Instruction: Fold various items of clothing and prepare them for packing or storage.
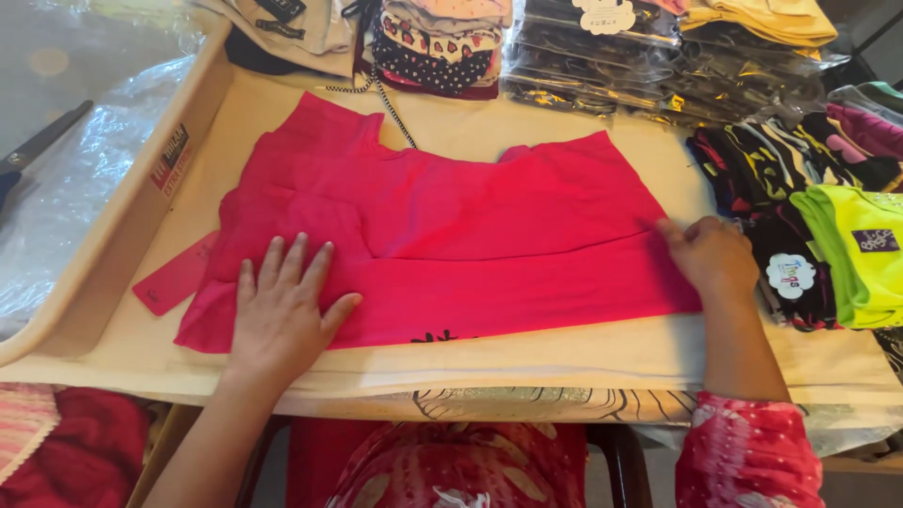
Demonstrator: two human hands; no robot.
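In the head view, a pink garment [442, 235] lies spread and partly folded on the desk [564, 353], which is covered with a cream sheet. The left hand [282, 306] rests flat on the garment's lower left part, fingers spread wide and palm down, holding nothing, only pressing the cloth. The right hand [715, 256] sits at the garment's right edge with its fingers curled in a narrow grip on the fabric fold there.

Just left of the left hand, a pink tag [174, 275] lies on the desk, partly tucked under the garment. Just right of the right hand is a pile of dark patterned clothes [762, 179], and beyond it a folded lime green garment [861, 249]. Well above both hands, at the far edge of the desk, stand stacks of clear-wrapped packets [611, 56] and a stack of folded patterned fabrics [437, 42]. Far to the left of the left hand, beyond the desk's raised edge, clear plastic sheeting [85, 160] lies crumpled.
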